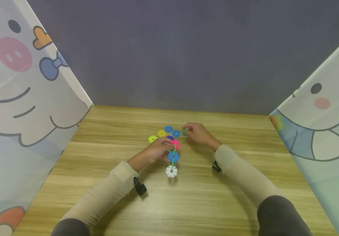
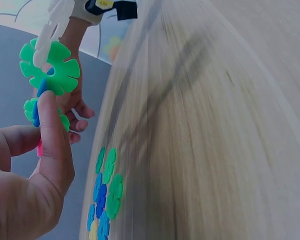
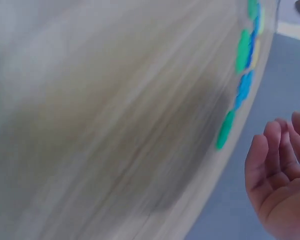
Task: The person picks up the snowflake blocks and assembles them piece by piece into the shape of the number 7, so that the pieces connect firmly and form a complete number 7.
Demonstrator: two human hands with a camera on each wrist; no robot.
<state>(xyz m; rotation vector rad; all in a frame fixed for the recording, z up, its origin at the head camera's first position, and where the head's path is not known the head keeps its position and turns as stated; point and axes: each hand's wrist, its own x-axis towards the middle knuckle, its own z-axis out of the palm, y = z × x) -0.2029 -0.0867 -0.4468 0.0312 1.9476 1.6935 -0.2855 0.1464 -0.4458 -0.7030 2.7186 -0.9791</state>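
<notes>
My left hand (image 1: 156, 150) pinches a chain of slotted plastic snowflake discs between thumb and fingers. Along the chain I see a pink disc (image 1: 177, 144), a blue disc (image 1: 173, 157) and a white disc (image 1: 171, 171) at the near end. In the left wrist view, a green disc (image 2: 65, 75) is slotted between the blue and white ones, and fingers cover part of the pink one. My right hand (image 1: 198, 133) hovers beside a loose green disc (image 1: 184, 132) at the group's right end. Its fingers are loosely bent with nothing between them in the right wrist view.
Several loose discs lie flat on the wooden table (image 1: 216, 203), among them a yellow disc (image 1: 161, 133), a yellow-green disc (image 1: 152, 139) and a blue disc (image 1: 168, 129). A grey wall (image 1: 169, 59) stands behind, with cartoon-printed panels (image 1: 329, 131) on both sides.
</notes>
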